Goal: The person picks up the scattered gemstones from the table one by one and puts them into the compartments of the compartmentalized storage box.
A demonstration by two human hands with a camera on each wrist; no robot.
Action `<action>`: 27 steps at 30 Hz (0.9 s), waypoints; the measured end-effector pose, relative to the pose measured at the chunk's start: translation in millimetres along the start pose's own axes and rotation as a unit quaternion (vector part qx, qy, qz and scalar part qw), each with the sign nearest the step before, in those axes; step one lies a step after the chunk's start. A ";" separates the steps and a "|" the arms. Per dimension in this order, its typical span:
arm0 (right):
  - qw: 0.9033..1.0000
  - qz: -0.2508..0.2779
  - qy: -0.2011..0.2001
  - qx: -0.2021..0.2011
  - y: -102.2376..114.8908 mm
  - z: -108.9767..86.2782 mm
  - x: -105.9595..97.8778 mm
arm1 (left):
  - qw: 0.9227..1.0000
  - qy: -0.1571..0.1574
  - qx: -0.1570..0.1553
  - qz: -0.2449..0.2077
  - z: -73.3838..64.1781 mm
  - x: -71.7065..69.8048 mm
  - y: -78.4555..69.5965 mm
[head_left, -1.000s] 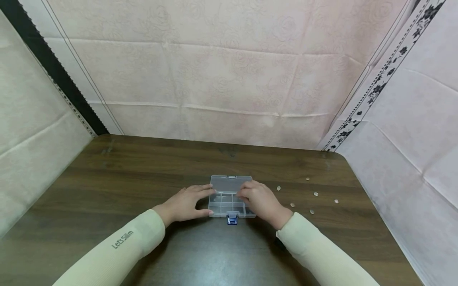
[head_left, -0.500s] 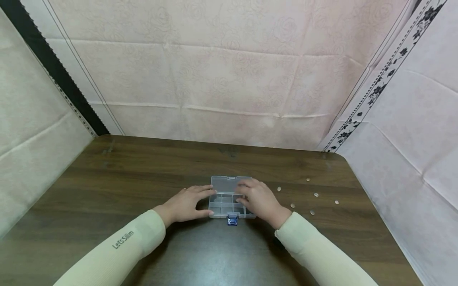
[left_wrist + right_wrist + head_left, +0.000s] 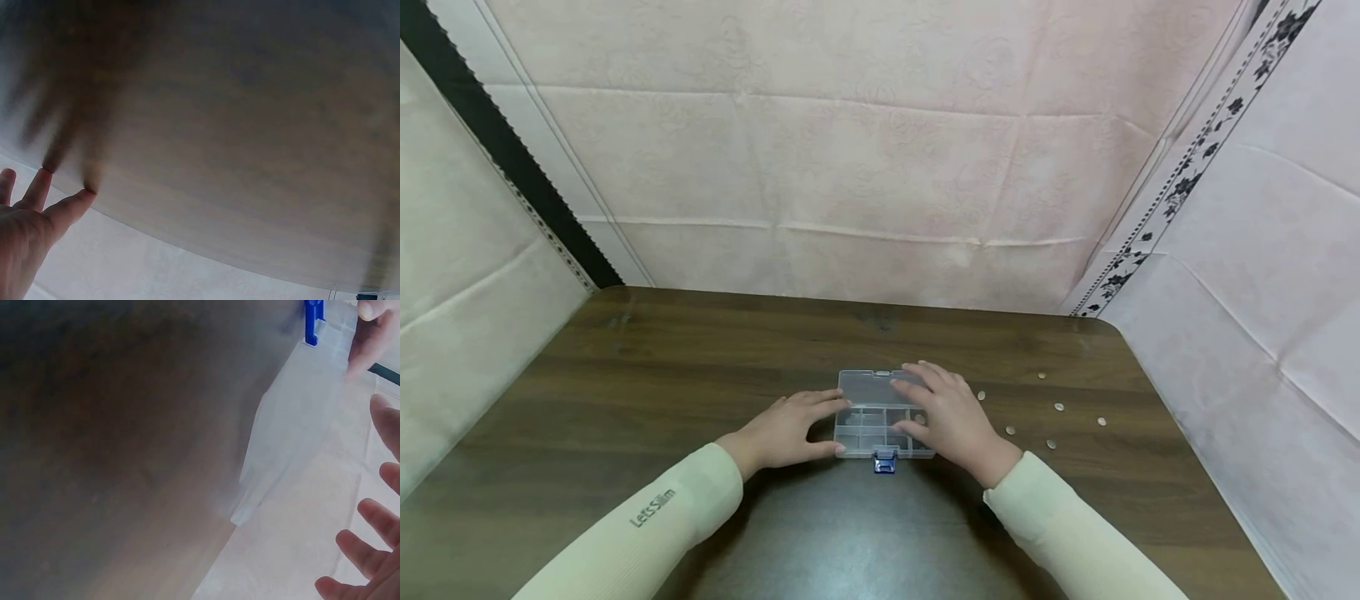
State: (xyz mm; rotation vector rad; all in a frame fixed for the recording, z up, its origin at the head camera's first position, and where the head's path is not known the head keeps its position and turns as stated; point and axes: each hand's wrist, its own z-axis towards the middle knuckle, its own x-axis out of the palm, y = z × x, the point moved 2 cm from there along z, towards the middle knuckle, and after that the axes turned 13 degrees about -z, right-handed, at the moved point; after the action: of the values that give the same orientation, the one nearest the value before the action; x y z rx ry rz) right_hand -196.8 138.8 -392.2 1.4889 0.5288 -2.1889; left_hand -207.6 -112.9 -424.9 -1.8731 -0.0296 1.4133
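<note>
Pale cloth (image 3: 850, 167) hangs behind & at both sides of a brown wood desk (image 3: 662, 400). Box (image 3: 861, 442), see-through w/ compartments, sits nr mid desk, lid (image 3: 867, 385) swung back on the far side, blue clasp (image 3: 884, 463) on the near edge. L hand (image 3: 784, 428) is at the box's left end: thumb by the near corner, fingers farther along, straight & spread, not curled round anything, prob. just steadying. R hand (image 3: 953, 420) is over the right end, fingers fanned & released, nothing seen in them.

Change: 1 s ago the R fingers were bunched over the compartments; now they've spread out far-ward over the lid, & a small disc (image 3: 919, 418) shows in a far right compartment, btwn thumb & forefinger. Looks freshly let go there, tho the hand hid that spot earlier, so can't be sure. Six loose discs (image 3: 1059, 407) lie on the desk to the right, same as before, so the filling's prob. only part done
</note>
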 end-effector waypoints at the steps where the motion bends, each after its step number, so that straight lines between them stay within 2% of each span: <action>1: 1.000 0.000 -0.005 0.000 -0.6 -1.5 -1.1 | 1.000 0.000 0.000 0.000 -0.4 -0.1 -0.2; 11: 1.000 0.012 -0.019 0.019 -16.1 -19.8 -12.4 | 1.000 0.004 0.004 -0.003 -2.0 -1.5 -2.3; 19: 0.996 0.057 -0.030 0.054 -34.2 -33.9 -14.8 | 1.000 0.004 0.000 -0.003 -2.6 -1.6 -2.1; 27: 0.992 0.092 -0.021 0.089 -47.6 -45.6 -15.9 | 1.000 0.004 0.001 -0.001 -2.1 -1.4 -2.5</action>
State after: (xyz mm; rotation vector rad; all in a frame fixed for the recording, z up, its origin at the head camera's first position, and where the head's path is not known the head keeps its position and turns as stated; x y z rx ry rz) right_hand -183.0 205.1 -390.0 1.5124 0.1769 -2.1622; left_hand -205.4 -113.0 -422.1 -1.8776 -0.0255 1.4045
